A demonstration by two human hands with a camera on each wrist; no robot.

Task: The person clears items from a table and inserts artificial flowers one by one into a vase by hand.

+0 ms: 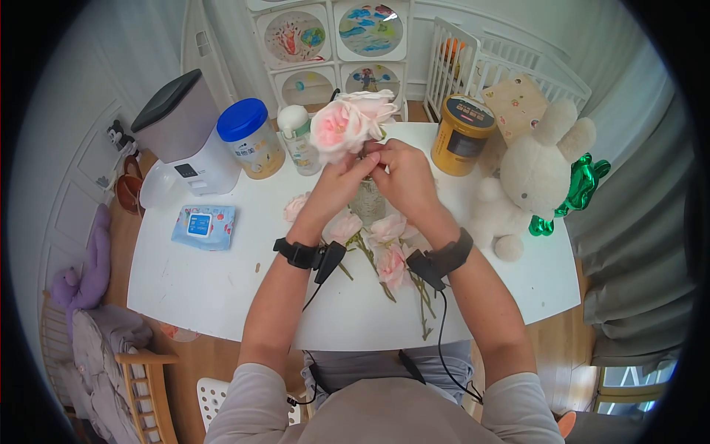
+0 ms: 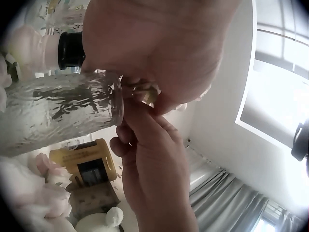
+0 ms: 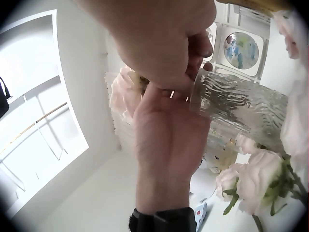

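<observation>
Pale pink roses [image 1: 340, 127] stand in a clear ribbed glass vase [image 1: 368, 201], their blooms above its mouth. My left hand [image 1: 342, 185] and right hand [image 1: 405, 181] meet just over the rim, fingertips together, pinching the stems below the blooms. A bit of green stem [image 2: 150, 94] shows between the hands in the left wrist view; the fingers hide most of it. From the right wrist view, a rose bloom [image 3: 126, 94] sits behind the hands and the vase [image 3: 241, 102] has fingers right at its rim. More cut roses [image 1: 392, 265] lie around the vase's foot.
On the white table [image 1: 222, 288] stand a dispenser [image 1: 188, 133], a blue-lidded can [image 1: 251, 140], a bottle [image 1: 299, 140] and a yellow tub [image 1: 462, 137]. A wipes pack [image 1: 205, 226] lies left; a plush bunny [image 1: 529, 177] sits right. Loose stems [image 1: 425, 307] point toward the front edge.
</observation>
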